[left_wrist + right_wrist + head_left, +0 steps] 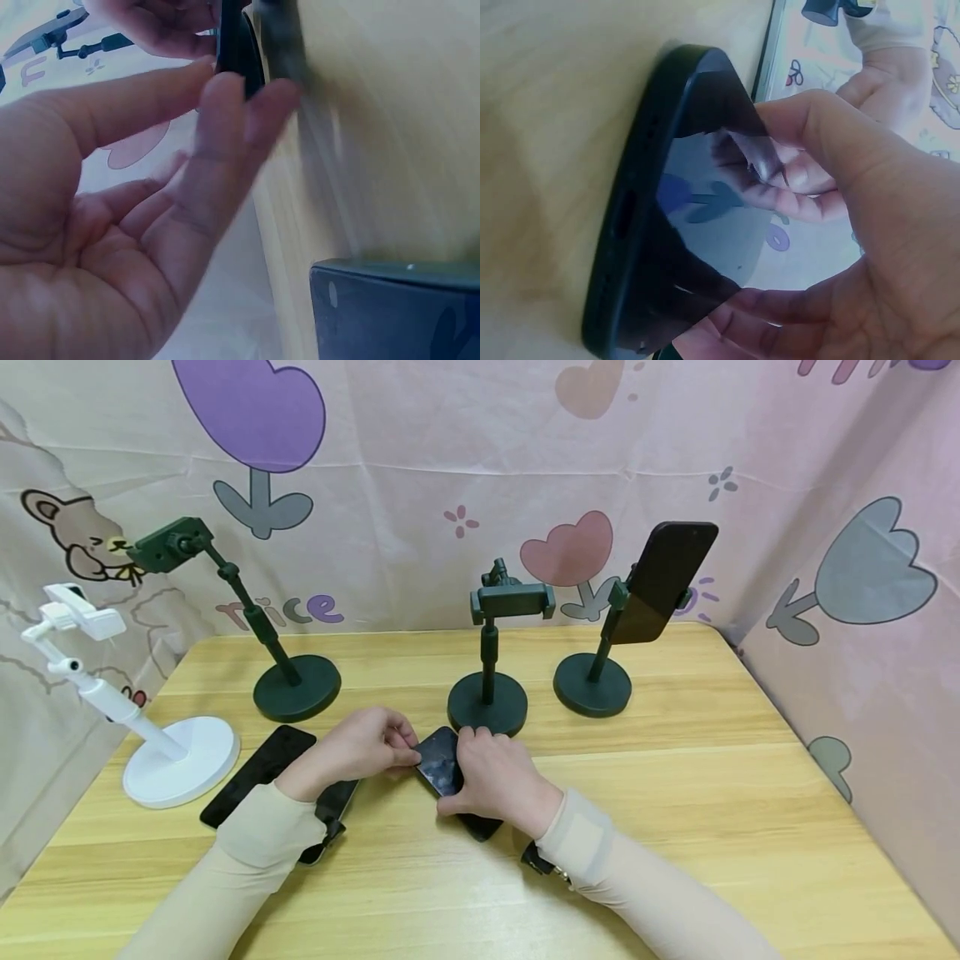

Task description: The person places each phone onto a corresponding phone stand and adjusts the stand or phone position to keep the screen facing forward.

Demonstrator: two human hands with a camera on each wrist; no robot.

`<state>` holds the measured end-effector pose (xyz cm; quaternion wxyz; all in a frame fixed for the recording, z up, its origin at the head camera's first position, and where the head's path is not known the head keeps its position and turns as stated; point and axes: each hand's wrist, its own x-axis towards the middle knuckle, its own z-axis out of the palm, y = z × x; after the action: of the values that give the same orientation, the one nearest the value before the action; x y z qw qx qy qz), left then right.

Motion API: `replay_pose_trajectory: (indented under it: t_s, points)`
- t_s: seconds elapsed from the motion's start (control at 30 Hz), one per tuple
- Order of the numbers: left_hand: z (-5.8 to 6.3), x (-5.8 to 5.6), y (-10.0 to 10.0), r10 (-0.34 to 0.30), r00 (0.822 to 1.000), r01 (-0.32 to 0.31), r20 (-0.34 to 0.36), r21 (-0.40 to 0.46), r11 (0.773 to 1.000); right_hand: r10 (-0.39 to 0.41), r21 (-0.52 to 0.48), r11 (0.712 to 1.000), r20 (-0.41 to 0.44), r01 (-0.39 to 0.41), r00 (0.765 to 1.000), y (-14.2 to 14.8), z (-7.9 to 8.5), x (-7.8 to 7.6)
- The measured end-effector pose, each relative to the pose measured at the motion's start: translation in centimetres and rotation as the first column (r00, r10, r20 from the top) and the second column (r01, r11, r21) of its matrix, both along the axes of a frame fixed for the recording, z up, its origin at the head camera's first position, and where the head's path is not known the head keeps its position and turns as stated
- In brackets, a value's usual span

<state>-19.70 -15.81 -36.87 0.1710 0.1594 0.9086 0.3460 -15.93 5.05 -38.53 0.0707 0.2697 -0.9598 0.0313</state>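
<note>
A black smartphone (pixel 437 764) is tilted over the wooden table, its glossy screen up and reflecting the backdrop. My right hand (pixel 498 777) grips it across its width, thumb along one long edge and fingers along the other, as the right wrist view shows. At its far left corner, my left hand (pixel 363 745) pinches the edge between thumb and fingertips. In the right wrist view the lower end of the phone (pixel 626 217), with its port, faces the camera. Just in front of the hands stands a dark green phone stand (pixel 487 702) with its holder bare.
Two more dark phones, one at the left (pixel 258 777) and one partly under my left wrist (pixel 337 802), lie flat. A white stand (pixel 180 764) and a green stand (pixel 296 689) are at the left. The right-hand green stand (pixel 592 685) carries a phone (pixel 663 581). A printed cloth (pixel 405 435) hangs behind.
</note>
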Motion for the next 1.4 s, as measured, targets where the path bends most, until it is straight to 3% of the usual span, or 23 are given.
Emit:
replay_pose_trajectory:
  t_s: [0.17,0.37,0.6,0.9,1.07,1.27,1.4]
  points:
    - [0.2,-0.2,-0.2,0.035,0.999,-0.039,0.035,0.115,0.993,0.005,-0.039,0.999,-0.003,-0.005,1.000,0.1,0.3,-0.3]
    - [0.8,-0.2,-0.3,0.069,0.996,-0.078,0.061,0.164,0.983,0.004,-0.092,0.996,-0.001,-0.004,1.000,0.2,0.4,-0.4]
    - [1.5,0.0,-0.3,0.071,0.993,-0.095,0.090,0.290,0.952,-0.009,-0.141,0.990,-0.007,0.008,1.000,0.3,0.8,-0.4]
    - [2.3,0.4,-0.1,0.091,0.995,-0.074,-0.037,0.321,0.944,-0.017,-0.231,0.973,-0.034,0.009,0.999,0.7,1.2,-0.7]
    - [2.9,0.8,0.1,0.092,0.992,-0.054,-0.082,0.379,0.924,-0.037,-0.279,0.960,-0.050,0.021,0.998,1.0,1.6,-0.8]
    - [3.5,1.3,0.2,0.063,0.983,0.015,-0.174,0.413,0.911,-0.045,-0.344,0.939,-0.055,0.023,0.997,1.3,2.3,-0.9]
    - [3.7,1.4,0.0,0.029,0.978,0.074,-0.208,0.467,0.881,-0.039,-0.386,0.922,-0.084,0.004,0.996,1.7,2.9,-0.9]
